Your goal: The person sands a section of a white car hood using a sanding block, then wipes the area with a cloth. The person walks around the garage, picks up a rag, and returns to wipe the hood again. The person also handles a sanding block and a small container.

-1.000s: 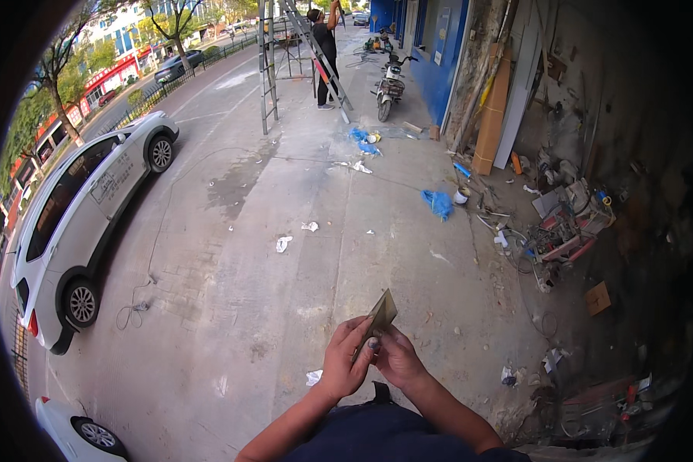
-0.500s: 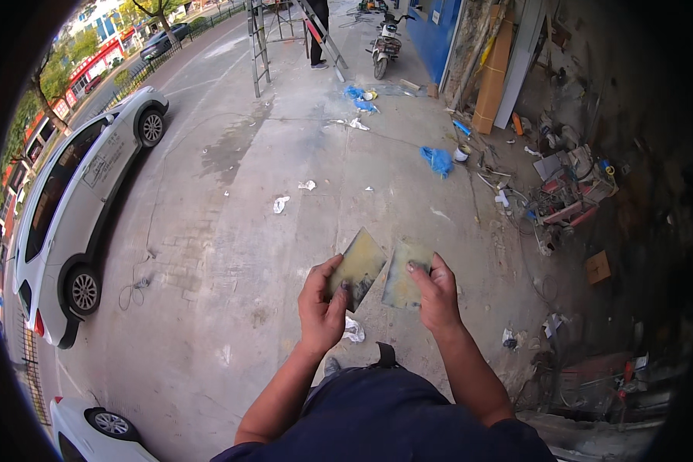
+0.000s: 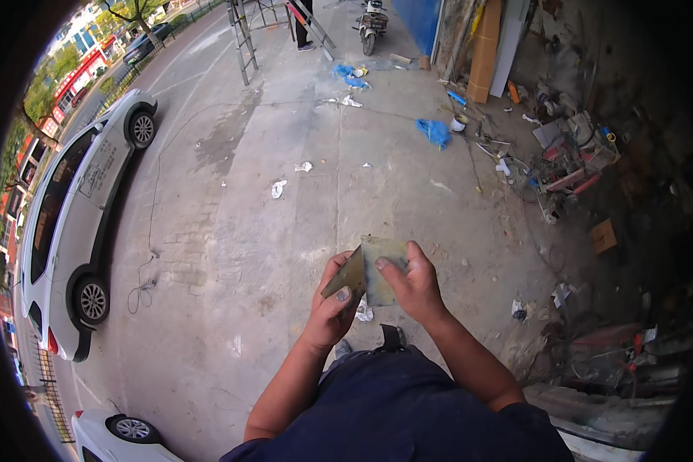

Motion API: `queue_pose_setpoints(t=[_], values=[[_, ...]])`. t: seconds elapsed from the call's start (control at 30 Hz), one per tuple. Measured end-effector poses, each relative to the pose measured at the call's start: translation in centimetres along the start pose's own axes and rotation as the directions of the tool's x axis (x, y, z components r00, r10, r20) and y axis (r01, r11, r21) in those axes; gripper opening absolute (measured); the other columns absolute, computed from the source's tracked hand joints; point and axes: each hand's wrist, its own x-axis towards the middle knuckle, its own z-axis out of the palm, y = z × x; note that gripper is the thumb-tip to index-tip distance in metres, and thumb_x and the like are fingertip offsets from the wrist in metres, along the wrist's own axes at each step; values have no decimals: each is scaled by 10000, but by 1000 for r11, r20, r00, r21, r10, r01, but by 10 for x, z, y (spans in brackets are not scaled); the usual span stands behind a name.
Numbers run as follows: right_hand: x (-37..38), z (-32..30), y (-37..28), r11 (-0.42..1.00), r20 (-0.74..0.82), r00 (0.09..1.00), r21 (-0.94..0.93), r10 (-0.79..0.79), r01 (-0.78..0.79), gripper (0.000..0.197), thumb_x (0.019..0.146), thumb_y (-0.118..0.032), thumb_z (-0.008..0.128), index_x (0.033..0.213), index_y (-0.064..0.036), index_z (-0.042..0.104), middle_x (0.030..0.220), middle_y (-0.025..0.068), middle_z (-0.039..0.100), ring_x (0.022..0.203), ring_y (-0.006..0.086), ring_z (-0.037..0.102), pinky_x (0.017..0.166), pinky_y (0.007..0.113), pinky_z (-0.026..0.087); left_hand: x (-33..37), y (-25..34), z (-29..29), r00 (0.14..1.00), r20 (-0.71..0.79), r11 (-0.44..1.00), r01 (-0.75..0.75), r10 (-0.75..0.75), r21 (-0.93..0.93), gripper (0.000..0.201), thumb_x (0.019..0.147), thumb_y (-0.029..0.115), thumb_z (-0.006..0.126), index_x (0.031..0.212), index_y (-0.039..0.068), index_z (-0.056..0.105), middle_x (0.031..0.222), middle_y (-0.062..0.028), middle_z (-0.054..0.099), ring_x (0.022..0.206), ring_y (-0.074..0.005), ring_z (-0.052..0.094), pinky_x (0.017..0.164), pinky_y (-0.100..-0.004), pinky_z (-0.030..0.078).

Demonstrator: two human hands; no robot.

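Both of my hands are in front of my body, each pinching a thin, smudged rectangular plate between thumb and fingers. My left hand [image 3: 328, 311] is closed on a darker yellowish-brown plate [image 3: 348, 276], which is tilted so that it appears narrow. In my right hand [image 3: 422, 291] is a paler yellow-grey plate [image 3: 377, 288], facing me and held at its right side. The two plates meet or overlap at their inner edges; I cannot tell whether they touch. My fingers behind the plates are mostly hidden.
White cars stand at left, one [image 3: 92, 185] alongside me. A stepladder [image 3: 242, 46] and a person's legs [image 3: 301, 27] are ahead, near a parked scooter [image 3: 371, 27]. Blue plastic [image 3: 433, 132], a bucket [image 3: 459, 123], cables and cluttered tools [image 3: 577, 165] lie at right.
My hands have come together, bringing the two separate plates edge to edge. The left plate has turned more edge-on. The view has shifted slightly.
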Motion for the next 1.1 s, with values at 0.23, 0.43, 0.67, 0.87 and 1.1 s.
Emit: queue_pose_setpoints(t=[0.23, 0.43, 0.67, 0.87, 1.1], values=[[0, 0, 0, 990, -58, 997, -133, -51, 43, 265, 1071, -146, 792, 1115, 13, 585, 939, 149, 764, 845, 165, 712, 752, 377, 587, -10, -7, -7, 998, 59, 1000, 8, -10, 25, 1069, 926, 438, 849, 1768, 14, 344, 1681, -123, 519, 1544, -249, 498, 1304, -405, 362], [-12, 7, -13, 987, -8, 995, -130, -99, 97, 396, 1039, -195, 839, 1153, 25, 531, 969, 286, 782, 892, 419, 841, 723, 494, 622, -11, -6, -6, 994, 112, 972, -10, -17, 236, 1164, 911, 440, 921, 1783, -20, 302, 1715, -149, 509, 1597, -287, 477, 1333, -464, 361], [-23, 13, -30, 981, 142, 976, -71, -167, 178, 517, 1051, -196, 827, 1380, 60, 522, 1056, 282, 805, 995, 444, 844, 820, 487, 653, -6, 3, -1, 987, 154, 987, 23, -48, 162, 1158, 878, 455, 933, 1751, -35, 351, 1741, -181, 497, 1562, -323, 545, 1323, -489, 407], [-6, 8, -41, 988, 15, 992, -93, -126, 127, 389, 1027, -192, 840, 1136, 2, 521, 848, 237, 760, 760, 377, 814, 652, 449, 603, -7, 9, 6, 986, 168, 956, -56, 8, 287, 1215, 867, 401, 974, 1791, 3, 293, 1766, -153, 465, 1585, -311, 514, 1313, -477, 421], [-3, 10, -52, 985, 230, 968, -118, -99, 129, 381, 1020, -188, 846, 1152, 20, 555, 969, 252, 790, 911, 408, 834, 782, 476, 635, -6, 20, 4, 978, 194, 986, 42, -74, 162, 1254, 860, 391, 992, 1800, -1, 260, 1713, -153, 502, 1563, -290, 521, 1297, -453, 424]])
